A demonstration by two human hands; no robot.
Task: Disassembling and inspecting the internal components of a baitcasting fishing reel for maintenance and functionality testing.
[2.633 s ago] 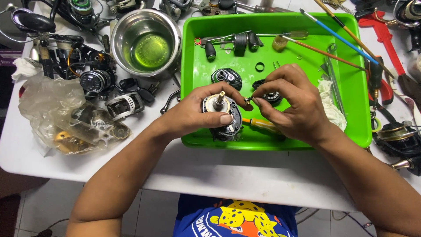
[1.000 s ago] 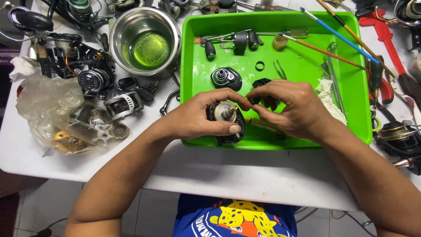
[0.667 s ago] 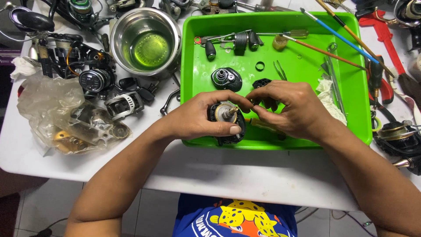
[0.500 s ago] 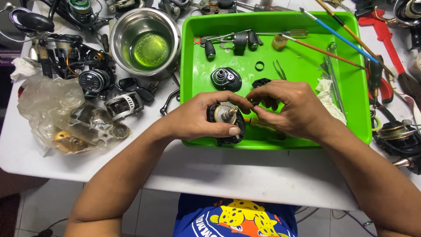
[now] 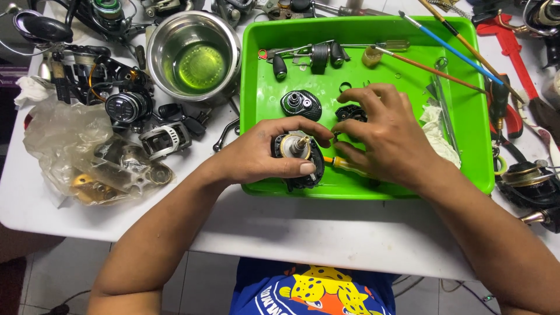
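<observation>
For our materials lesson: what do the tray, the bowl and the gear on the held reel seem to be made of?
Tray: glossy green plastic, by its uniform colour and moulded rim. Bowl: polished steel, by its mirror-like reflections. Gear on the reel in the left hand: probably brass, by its yellow metallic sheen.

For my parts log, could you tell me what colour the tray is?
Bright green; the tray shows best in the head view.
</observation>
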